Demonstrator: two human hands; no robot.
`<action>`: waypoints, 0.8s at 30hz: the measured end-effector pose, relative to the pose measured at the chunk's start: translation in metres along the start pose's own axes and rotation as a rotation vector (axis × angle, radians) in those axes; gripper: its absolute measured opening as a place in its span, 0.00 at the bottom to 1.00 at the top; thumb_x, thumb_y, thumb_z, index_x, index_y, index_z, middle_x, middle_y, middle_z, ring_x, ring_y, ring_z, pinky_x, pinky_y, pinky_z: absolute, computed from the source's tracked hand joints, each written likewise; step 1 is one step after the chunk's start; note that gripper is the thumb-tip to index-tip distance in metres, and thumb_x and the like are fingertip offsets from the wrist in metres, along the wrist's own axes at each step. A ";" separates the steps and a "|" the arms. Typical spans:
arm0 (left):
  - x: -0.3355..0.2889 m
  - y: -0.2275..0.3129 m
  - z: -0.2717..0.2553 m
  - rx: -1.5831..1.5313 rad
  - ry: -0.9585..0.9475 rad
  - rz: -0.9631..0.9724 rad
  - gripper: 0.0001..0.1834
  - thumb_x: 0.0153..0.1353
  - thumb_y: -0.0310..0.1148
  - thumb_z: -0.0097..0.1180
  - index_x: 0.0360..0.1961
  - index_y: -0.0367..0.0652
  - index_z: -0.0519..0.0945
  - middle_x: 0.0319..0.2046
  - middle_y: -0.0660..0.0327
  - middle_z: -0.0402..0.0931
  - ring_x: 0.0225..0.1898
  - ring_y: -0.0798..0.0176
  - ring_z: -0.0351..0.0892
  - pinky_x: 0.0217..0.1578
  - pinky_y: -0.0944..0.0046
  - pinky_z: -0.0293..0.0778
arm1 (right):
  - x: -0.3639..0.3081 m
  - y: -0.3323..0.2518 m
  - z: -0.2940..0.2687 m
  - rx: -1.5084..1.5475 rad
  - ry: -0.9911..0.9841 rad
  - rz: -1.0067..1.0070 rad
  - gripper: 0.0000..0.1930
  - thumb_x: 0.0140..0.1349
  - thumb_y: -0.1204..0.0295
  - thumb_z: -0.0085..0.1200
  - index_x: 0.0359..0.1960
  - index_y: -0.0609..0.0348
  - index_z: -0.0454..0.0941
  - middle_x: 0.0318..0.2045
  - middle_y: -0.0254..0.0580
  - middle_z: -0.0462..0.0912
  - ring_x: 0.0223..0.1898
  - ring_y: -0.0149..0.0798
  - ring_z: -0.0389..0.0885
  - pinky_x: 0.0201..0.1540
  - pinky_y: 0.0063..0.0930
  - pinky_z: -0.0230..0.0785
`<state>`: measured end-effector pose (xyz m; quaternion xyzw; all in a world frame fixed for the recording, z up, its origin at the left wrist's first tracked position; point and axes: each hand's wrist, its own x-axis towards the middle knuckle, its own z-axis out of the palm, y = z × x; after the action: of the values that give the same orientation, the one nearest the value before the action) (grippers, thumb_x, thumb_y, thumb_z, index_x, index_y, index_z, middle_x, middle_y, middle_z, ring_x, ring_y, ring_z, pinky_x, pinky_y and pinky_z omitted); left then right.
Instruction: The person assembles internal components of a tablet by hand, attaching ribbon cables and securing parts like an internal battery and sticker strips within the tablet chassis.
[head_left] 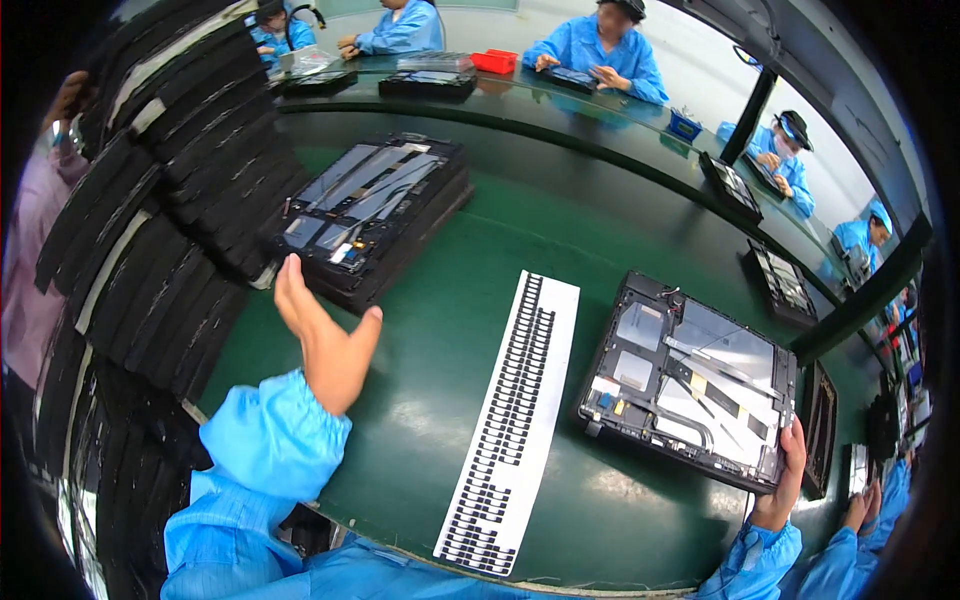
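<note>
A blue sleeve sits at eight o'clock, left hand spread beside one tablet; right hand grips another tablet at four.

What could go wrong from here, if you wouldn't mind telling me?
First, the right hand alone holds the opened device near one corner, so it might tip or slip. Second, the sheet of black tabs lies close beside that device and could be caught or shifted. Third, the left hand is near tall, uneven piles of black trays, which a knock might topple.
</note>
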<state>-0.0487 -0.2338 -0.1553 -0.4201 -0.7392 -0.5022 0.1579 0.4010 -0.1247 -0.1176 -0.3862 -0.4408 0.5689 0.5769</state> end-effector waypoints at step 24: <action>0.010 0.045 0.070 -0.307 -0.945 0.766 0.29 0.47 0.36 0.57 0.46 0.26 0.66 0.47 0.43 0.62 0.52 0.43 0.61 0.51 0.51 0.59 | 0.022 0.038 0.195 -1.219 -0.389 -0.642 0.07 0.40 0.78 0.56 0.25 0.63 0.76 0.36 0.48 0.72 0.44 0.49 0.67 0.47 0.38 0.58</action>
<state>-0.0059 -0.1617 -0.1526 -0.8497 -0.4455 -0.2707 -0.0792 0.2036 -0.1117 -0.0911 -0.3826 -0.8670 0.0823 0.3084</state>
